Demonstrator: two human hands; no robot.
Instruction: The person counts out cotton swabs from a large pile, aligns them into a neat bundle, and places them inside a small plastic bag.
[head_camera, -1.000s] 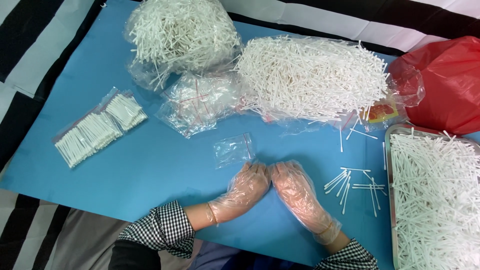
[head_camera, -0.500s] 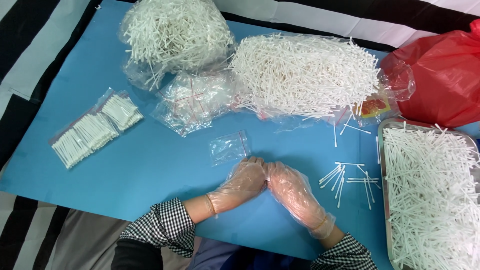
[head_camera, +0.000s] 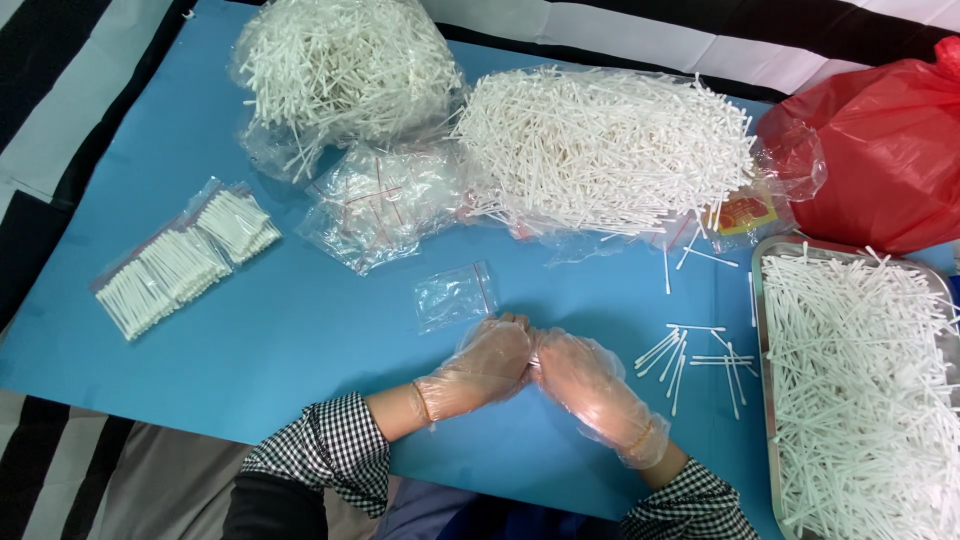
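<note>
Left hand: the left hand, in a clear plastic glove, lies low in the middle of the frame, fingers curled inward against the right hand; its grip looks narrow, but whether it holds anything I cannot tell.
Right hand: the right hand, also gloved, meets the left at the fingertips; its grip is likewise curled and its contents are hidden.
Small bag: 1 empty clear zip bag lies on the blue bench just above the left hand, near it but apart.
Filled bags: 2 small bags of white sticks lie side by side at the left of the frame.
Empty bags: 1 heap of clear zip bags sits upper middle; the number in it cannot be told.
Large bags: 2 big clear bags hold loose white sticks, 1 at upper left and 1 at upper middle.
Tray: 1 metal tray at the right edge is heaped with white sticks, too many to tell.
Loose sticks: roughly 12 loose sticks lie on the bench between the right hand and the tray.
Red bag: 1 red plastic bag sits at upper right; its contents are hidden.
</note>
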